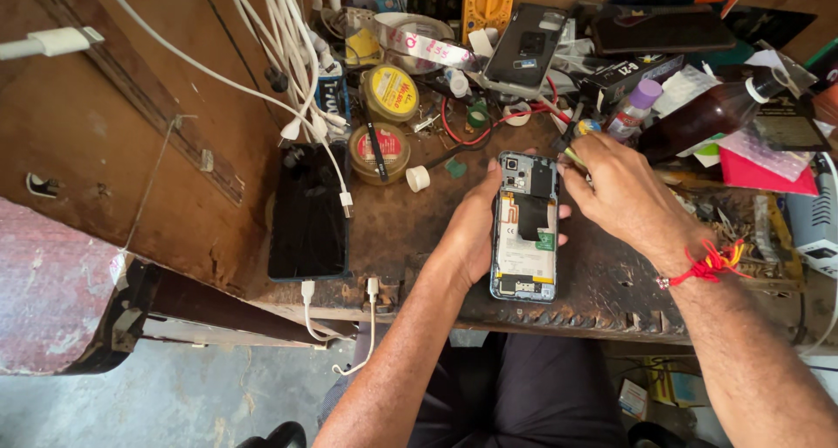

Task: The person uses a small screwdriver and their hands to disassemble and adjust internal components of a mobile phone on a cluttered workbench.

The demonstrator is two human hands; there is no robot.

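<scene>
An opened phone with its back cover off lies face down in my left hand, showing the battery, circuit board and camera module. My left hand cradles it from below and from the left, just above the worn wooden bench. My right hand is at the phone's upper right corner, its fingers pinched on a small screwdriver with a yellow and green handle. A red thread bracelet circles my right wrist.
A dark phone lies screen up on the left with white charging cables over it. Two round tins, a tape roll, another opened phone, a brown bottle, red wires and small boxes crowd the back of the bench.
</scene>
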